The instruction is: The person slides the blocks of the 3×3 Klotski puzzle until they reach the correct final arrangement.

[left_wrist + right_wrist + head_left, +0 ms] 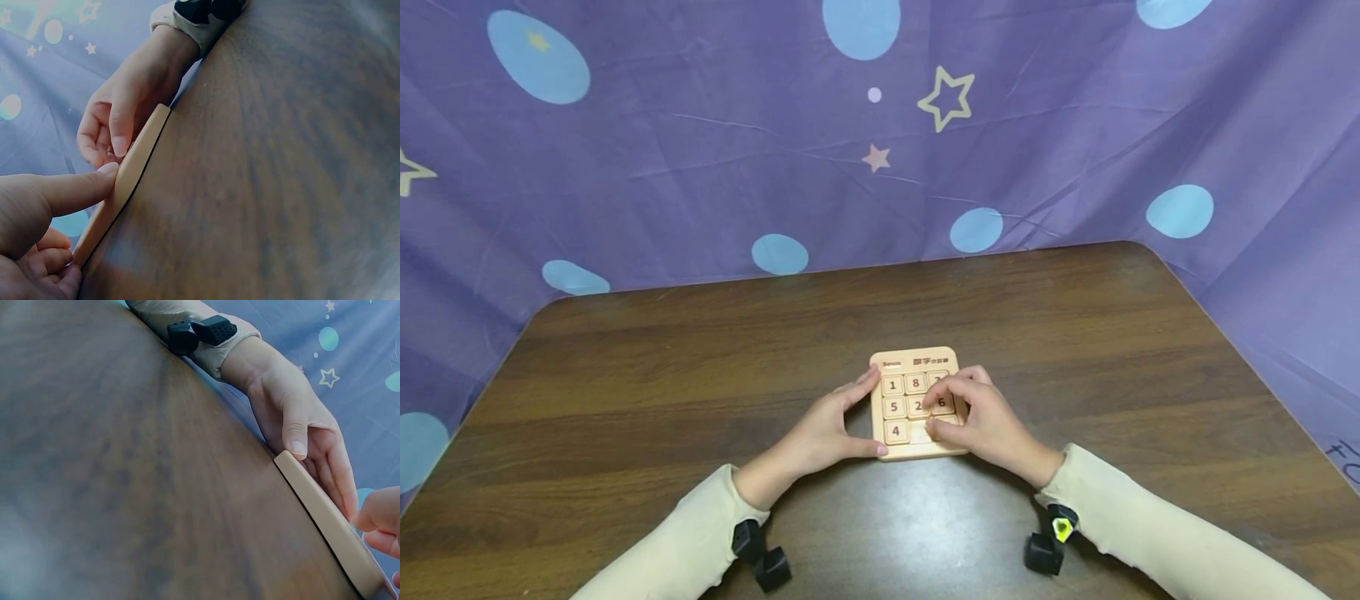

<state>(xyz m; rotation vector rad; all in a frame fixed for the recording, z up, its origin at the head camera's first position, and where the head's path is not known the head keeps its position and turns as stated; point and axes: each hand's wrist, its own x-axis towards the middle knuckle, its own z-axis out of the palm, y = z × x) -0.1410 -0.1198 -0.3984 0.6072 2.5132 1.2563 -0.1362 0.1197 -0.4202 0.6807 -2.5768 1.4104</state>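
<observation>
A wooden sliding number puzzle (pixel 917 452) lies on the table in the head view, its face up. My left hand (pixel 822 433) grips its left side, thumb at the near corner and fingers along the far left edge. Over the tiles, my right hand (pixel 996 425) has thumb and index finger bent and apart. The index fingertip is at the 2 tile (pixel 915 406), beside the 6; the thumb tip is by a gap in the bottom row, right of the 4 tile (pixel 896 432). Fingers partly hide the right-hand tiles. Both wrist views show the board (pixel 140 150) edge-on.
The brown wooden table (pixel 700 358) extends around the board. Behind it hangs a purple cloth (pixel 700 167) with stars and blue spots. Black devices (pixel 748 542) are strapped at both wrists, over pale sleeves.
</observation>
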